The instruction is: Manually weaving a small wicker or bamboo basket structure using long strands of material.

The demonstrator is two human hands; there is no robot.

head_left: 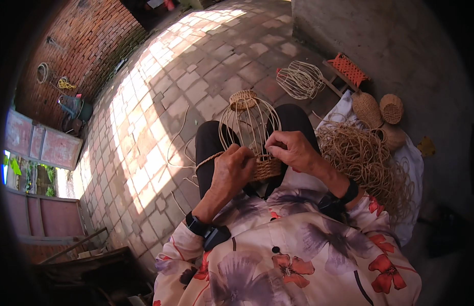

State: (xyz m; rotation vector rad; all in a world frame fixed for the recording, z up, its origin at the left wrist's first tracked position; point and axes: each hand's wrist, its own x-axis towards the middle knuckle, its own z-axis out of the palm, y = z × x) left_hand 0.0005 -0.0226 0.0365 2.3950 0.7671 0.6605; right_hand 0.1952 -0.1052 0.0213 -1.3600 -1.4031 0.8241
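Note:
An open-ribbed wicker frame [249, 122], with a small woven ring [243, 99] at its top and a thicker woven band [267, 167] at its bottom, rests upright between my knees. My left hand [232, 168] is curled round the left side of the band, where a tan cord [206, 160] trails out leftward. My right hand [293, 149] pinches at the right side of the frame, just above the band; what exactly its fingertips hold is hidden.
A tangle of tan cord [359, 153] and woven baskets [368, 109] lie on white cloth [413, 183] to my right. A wire coil [299, 79] and an orange lattice seat [349, 69] are farther forward. Brick wall [76, 46] and panels [43, 137] stand left, across paving [201, 61].

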